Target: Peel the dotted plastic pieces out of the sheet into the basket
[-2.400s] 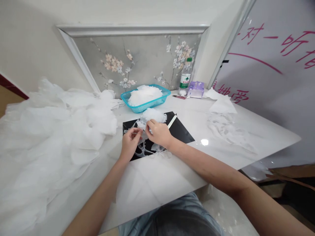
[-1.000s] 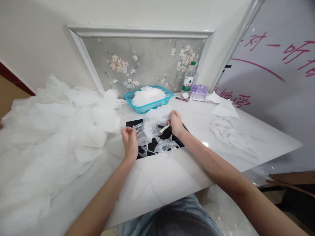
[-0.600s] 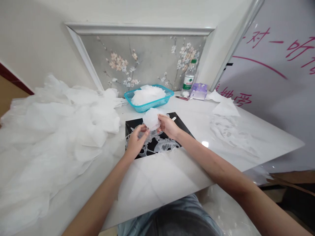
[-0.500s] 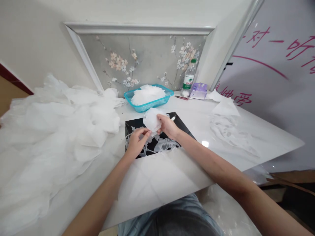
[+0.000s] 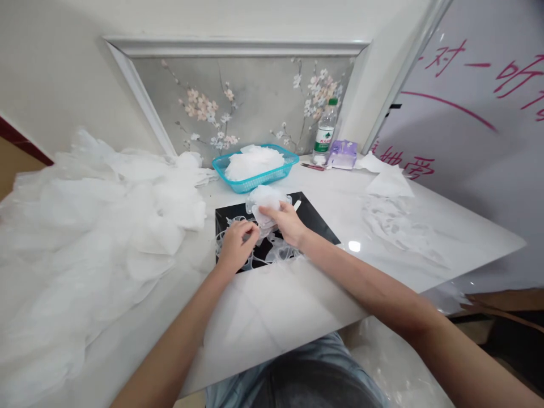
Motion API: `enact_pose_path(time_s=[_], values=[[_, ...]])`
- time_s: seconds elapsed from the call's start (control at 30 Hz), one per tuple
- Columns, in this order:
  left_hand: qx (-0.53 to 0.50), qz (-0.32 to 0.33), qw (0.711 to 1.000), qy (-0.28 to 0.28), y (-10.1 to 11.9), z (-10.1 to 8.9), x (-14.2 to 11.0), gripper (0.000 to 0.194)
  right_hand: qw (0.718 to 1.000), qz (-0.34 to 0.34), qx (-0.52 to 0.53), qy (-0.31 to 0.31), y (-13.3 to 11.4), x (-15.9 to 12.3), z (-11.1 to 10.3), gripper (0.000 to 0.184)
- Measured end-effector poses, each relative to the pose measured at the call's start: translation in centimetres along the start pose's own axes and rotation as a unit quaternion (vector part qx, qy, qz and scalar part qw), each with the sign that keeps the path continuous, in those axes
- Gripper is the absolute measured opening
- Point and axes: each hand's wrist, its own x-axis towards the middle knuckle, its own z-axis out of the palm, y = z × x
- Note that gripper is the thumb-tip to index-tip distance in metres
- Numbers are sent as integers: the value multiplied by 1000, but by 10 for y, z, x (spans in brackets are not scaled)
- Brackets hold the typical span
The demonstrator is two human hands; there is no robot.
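My right hand [image 5: 291, 224] grips a rounded, thin white fabric piece [image 5: 262, 198], thumb on top; it looks layered. Close by on the left, my left hand [image 5: 238, 245] has thumb and fingertips pinched together near the piece's lower edge. What it pinches, if anything, is too small to make out. Under both hands lies a black board [image 5: 318, 224] on the white table. Translucent white cut-out scraps [image 5: 283, 249] with curved edges are spread over the board. Part of a pale strip [image 5: 297, 206] shows beside my right hand.
A large heap of white sheer fabric [image 5: 106, 226] covers the left side. Behind the board stands a blue basket [image 5: 242, 186] of white pieces. Further right are small red-handled snips [image 5: 313, 166], a bottle [image 5: 325, 133], a purple tissue pack [image 5: 342, 154] and more white scraps [image 5: 391, 218].
My hands pulled apart over the board, then came back together. The rounded white piece was lifted up; my right thumb now lies across it, and my left fingertips have drawn slightly away.
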Motion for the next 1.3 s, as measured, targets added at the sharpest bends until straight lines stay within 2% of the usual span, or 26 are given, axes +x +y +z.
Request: enact_pose_path(time_s=[0.07,0.13,0.17,0.23,0.27,0.3,0.33,0.4,0.47,0.5,0.53,0.6,0.63,0.67,0.7,0.77,0.8,0.9,1.0,1.07,1.2,1.3], values=[[-3,-7,1000,-6,0,1,-1,22,1000,-4,5,27,4,0,1,26],[-31,-31,999,19,2,3,-3,14,994,-77,-51,49,6,0,0,23],[-47,-50,996,61,3,2,-4,6,984,-136,-100,59,6,0,-1,21],[-81,-95,976,176,7,0,-5,13,942,-250,-215,65,4,-1,-3,20],[-105,-124,963,217,9,-2,-6,16,918,-288,-265,58,2,-3,-3,20],[-141,-164,950,224,10,-5,-5,24,899,-311,-305,40,0,-5,-3,21],[-193,-214,938,194,10,-8,-4,37,885,-322,-336,2,-2,-8,-2,22],[-300,-326,892,90,9,-12,-1,58,868,-310,-369,-117,-7,-12,-1,24],[-351,-389,851,33,6,-14,1,54,874,-249,-348,-229,-15,-13,-1,30],[-354,-397,846,30,5,-15,2,45,885,-209,-323,-260,-19,-11,-3,34],[-350,-393,849,33,4,-15,2,35,900,-173,-301,-265,-24,-7,-7,36],[-346,-380,858,24,2,-14,2,27,921,-141,-303,-198,-33,4,-20,31],[-348,-378,858,15,2,-15,2,30,919,-149,-339,-137,-37,11,-28,21],[-351,-377,857,7,1,-15,1,35,904,-167,-390,-54,-39,18,-36,11],[-356,-372,857,3,0,-15,1,42,879,-176,-442,18,-40,24,-45,8],[-374,-351,859,-5,0,-16,0,56,844,-149,-505,104,-37,31,-58,25],[-386,-335,860,-9,-1,-17,0,62,839,-125,-517,118,-34,33,-62,32],[-401,-289,869,-13,0,-16,0,62,848,-76,-513,109,-25,33,-65,41],[-368,-292,883,-7,0,-14,-1,38,857,-60,-503,93,-23,33,-64,36],[-344,-302,889,1,1,-13,-2,29,864,-45,-494,87,-28,34,-64,33],[-300,-295,907,-2,3,-10,-3,31,880,-23,-468,79,-48,33,-66,26],[-281,-267,922,-5,2,-8,-3,33,904,-52,-420,57,-63,29,-64,15]])
